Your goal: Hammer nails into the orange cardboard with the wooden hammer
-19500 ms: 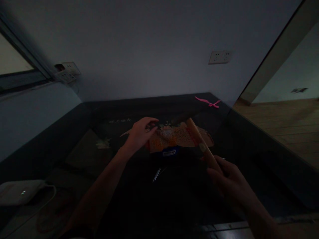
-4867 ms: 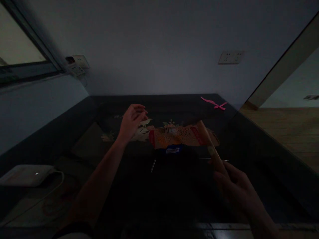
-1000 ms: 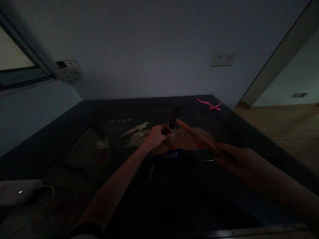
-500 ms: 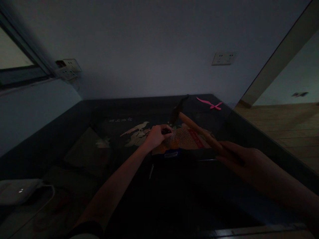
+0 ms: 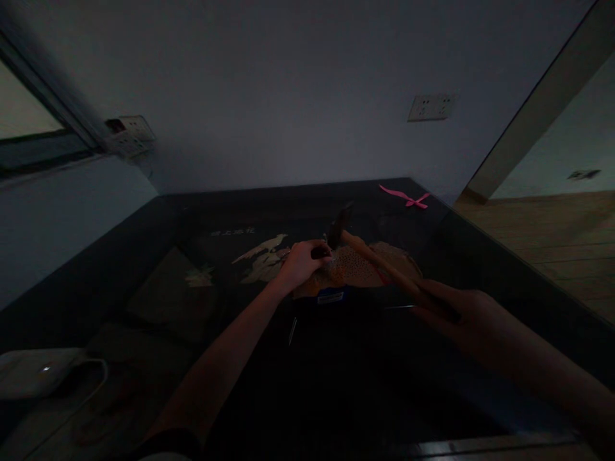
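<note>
Head view: one hammer (image 5: pixel 384 264), wooden handle in the closed right hand (image 5: pixel 461 314), its long axis slanting up and leftward to a dark head beside the left hand (image 5: pixel 302 261), fingers pinched, contents indiscernible. One patterned cardboard piece (image 5: pixel 355 267) beneath, blue label (image 5: pixel 331 296), print illegible; pale characters on the dark table (image 5: pixel 336 371).

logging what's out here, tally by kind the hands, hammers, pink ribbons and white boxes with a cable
hands: 2 (left hand, right hand)
hammer: 1
pink ribbon: 1
white box with a cable: 1
total: 5
</note>
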`<state>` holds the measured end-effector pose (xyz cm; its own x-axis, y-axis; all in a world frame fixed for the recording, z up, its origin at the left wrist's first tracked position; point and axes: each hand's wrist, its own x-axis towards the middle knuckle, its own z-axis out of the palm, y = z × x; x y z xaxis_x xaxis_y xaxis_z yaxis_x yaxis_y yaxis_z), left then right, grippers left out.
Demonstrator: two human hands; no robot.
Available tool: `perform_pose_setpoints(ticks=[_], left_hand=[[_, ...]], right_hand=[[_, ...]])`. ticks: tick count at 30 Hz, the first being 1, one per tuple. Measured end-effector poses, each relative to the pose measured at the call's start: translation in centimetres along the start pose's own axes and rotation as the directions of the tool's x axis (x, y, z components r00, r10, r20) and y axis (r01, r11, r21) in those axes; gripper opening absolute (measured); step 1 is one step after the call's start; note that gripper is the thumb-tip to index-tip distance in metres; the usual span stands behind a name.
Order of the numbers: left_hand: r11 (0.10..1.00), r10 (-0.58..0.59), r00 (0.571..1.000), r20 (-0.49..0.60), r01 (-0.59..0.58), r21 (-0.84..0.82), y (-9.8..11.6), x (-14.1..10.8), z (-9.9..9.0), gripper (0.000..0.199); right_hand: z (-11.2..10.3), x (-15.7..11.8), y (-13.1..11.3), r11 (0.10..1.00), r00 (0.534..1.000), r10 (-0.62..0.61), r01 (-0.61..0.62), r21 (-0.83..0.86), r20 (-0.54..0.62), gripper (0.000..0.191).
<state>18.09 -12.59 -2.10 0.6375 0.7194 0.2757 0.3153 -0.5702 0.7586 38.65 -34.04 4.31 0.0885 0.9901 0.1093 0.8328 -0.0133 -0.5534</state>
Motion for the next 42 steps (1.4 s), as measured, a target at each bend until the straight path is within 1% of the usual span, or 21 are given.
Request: perform_pose_setpoints(ticks=[3, 8, 13, 15, 19, 24, 28, 31, 34, 36, 39, 42], left_hand=[[1.000, -0.006, 1.000, 0.004, 0.006, -0.017, -0.1, 0.0, 0.1, 0.012], [1.000, 0.015, 1.000, -0.021, -0.016, -0.022, -0.4, 0.0, 0.2, 0.006], [0.999, -0.006, 1.000, 0.001, 0.006, -0.038, -0.3, 0.0, 0.2, 0.013], [0.999, -0.007, 1.000, 0.005, 0.008, -0.032, -0.1, 0.0, 0.1, 0.012], [1.000, -0.011, 1.000, -0.018, 0.011, -0.024, 0.2, 0.0, 0.1, 0.005], [0.999, -0.030, 1.000, -0.007, 0.030, -0.039, 0.1, 0.0, 0.2, 0.015], [0.999, -0.031, 1.000, -0.001, 0.031, -0.020, 0.1, -0.1, 0.0, 0.011], [0.999, -0.037, 0.999, 0.009, 0.037, -0.023, 0.2, -0.1, 0.0, 0.010], [0.998, -0.047, 0.999, 0.020, 0.047, -0.029, 0.4, 0.0, 0.1, 0.015], [0.999, -0.050, 0.999, 0.017, 0.050, -0.017, 0.4, 0.0, 0.0, 0.017], [1.000, -0.017, 1.000, 0.014, 0.017, -0.024, 0.4, -0.2, -0.6, 0.021], [0.997, 0.015, 0.999, -0.043, -0.018, -0.077, 0.3, -0.9, -1.8, 0.036]], right_hand=[[0.3, 0.0, 0.4, 1.000, 1.000, -0.007, 0.007, -0.024, 0.025, 0.023], [0.0, -0.2, 0.6, 0.997, 0.998, -0.037, 0.032, -0.077, -0.058, 0.028], [0.5, 0.1, 1.2, 0.993, 0.998, -0.053, 0.055, -0.101, 0.027, 0.026], [0.4, -0.1, 1.2, 0.994, 0.999, -0.045, 0.047, -0.097, 0.020, 0.024], [0.3, -0.6, 0.9, 0.997, 0.999, -0.034, 0.032, -0.066, -0.031, 0.025], [0.8, -0.5, 0.3, 0.998, 0.999, -0.033, 0.035, -0.061, 0.029, 0.022], [0.8, -0.6, 0.2, 0.997, 0.999, -0.033, 0.032, -0.067, -0.008, 0.018], [0.7, -0.9, 0.2, 0.998, 1.000, -0.018, 0.017, -0.068, -0.005, 0.023], [0.9, -0.9, 0.2, 0.999, 0.999, 0.000, 0.002, -0.039, 0.044, 0.027], [1.0, -0.8, 0.1, 1.000, 0.998, 0.016, -0.015, -0.011, 0.056, 0.027], [0.9, -0.8, -0.5, 0.998, 0.998, 0.051, -0.051, 0.028, 0.021, 0.024], [0.5, -0.9, -1.3, 0.992, 0.997, 0.077, -0.077, 0.103, 0.006, 0.018]])
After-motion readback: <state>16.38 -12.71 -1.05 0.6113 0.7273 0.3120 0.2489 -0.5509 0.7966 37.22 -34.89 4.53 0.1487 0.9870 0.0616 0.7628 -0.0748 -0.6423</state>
